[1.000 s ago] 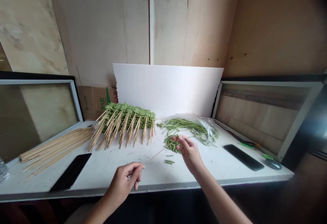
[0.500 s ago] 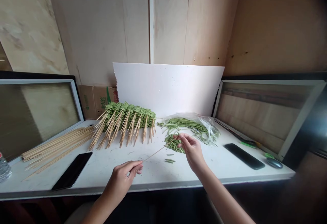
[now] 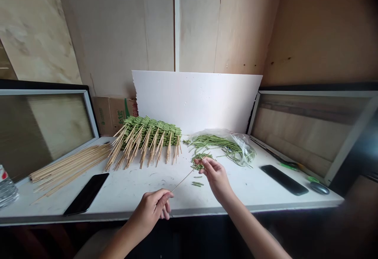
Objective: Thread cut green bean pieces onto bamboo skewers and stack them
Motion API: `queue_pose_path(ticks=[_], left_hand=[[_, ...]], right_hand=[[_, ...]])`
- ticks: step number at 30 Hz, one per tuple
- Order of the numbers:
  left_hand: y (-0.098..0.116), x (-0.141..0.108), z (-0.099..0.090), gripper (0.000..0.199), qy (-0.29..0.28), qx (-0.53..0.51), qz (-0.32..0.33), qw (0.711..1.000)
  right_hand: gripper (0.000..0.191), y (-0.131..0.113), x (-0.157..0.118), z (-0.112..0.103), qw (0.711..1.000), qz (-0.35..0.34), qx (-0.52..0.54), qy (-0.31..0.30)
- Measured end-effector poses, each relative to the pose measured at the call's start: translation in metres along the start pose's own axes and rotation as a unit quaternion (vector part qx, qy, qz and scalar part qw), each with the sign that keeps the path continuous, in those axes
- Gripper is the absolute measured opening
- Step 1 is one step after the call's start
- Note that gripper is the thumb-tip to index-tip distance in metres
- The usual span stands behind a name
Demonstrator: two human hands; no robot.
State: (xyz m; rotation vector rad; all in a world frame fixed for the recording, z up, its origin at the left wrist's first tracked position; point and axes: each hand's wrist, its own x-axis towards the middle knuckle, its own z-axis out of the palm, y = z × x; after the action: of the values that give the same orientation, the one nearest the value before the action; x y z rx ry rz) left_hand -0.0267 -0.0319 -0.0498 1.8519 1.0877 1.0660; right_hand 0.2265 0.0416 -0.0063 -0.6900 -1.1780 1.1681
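My left hand (image 3: 156, 206) is closed on the lower end of a thin wooden skewer (image 3: 184, 178) above the table's front edge. At the skewer's upper end my right hand (image 3: 213, 172) pinches with thumb and fingers; whether a bean piece is between them is too small to tell. Behind the right fingers lies a pile of cut green bean pieces (image 3: 198, 157), partly hidden by that hand. Several loose pieces (image 3: 197, 184) rest in front of it. To the left, filled skewers (image 3: 153, 133) are stacked, their bare sticks pointing forward.
Bare skewers (image 3: 71, 166) lie at left near a black phone (image 3: 87, 194) and a plastic bottle (image 3: 7, 190). Long beans (image 3: 218, 143) in a clear bag lie behind the pile. At right are another dark phone (image 3: 284, 179) and a mouse (image 3: 319, 187).
My left hand has moved slightly right and down, and my right hand slightly left, both still at the skewer. The view has shifted a little.
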Motion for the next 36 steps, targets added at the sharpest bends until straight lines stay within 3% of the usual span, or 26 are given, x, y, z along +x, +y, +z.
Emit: queue_pose_path(ticks=[8,19,31,34,36], left_hand=[[0.001,0.0,0.01,0.054,-0.02,-0.09,-0.074,0.993],[0.005,0.0,0.02,0.054,-0.098,-0.258,-0.129,0.953],[0.001,-0.001,0.026,0.049,-0.132,-0.315,-0.155,0.927],[0.0,0.001,0.023,0.049,-0.109,-0.317,-0.156,0.929],[-0.003,0.004,0.019,0.05,-0.074,-0.304,-0.149,0.938]], right_hand=[[0.03,-0.003,-0.014,0.017,0.996,0.011,-0.046,-0.073],[0.034,-0.004,-0.015,0.02,0.988,0.021,-0.048,-0.144],[0.03,0.003,-0.01,0.012,0.979,0.043,-0.033,-0.198],[0.033,-0.003,-0.004,0.002,0.976,0.038,-0.068,-0.205],[0.039,-0.003,0.003,-0.012,0.97,0.014,-0.146,-0.192]])
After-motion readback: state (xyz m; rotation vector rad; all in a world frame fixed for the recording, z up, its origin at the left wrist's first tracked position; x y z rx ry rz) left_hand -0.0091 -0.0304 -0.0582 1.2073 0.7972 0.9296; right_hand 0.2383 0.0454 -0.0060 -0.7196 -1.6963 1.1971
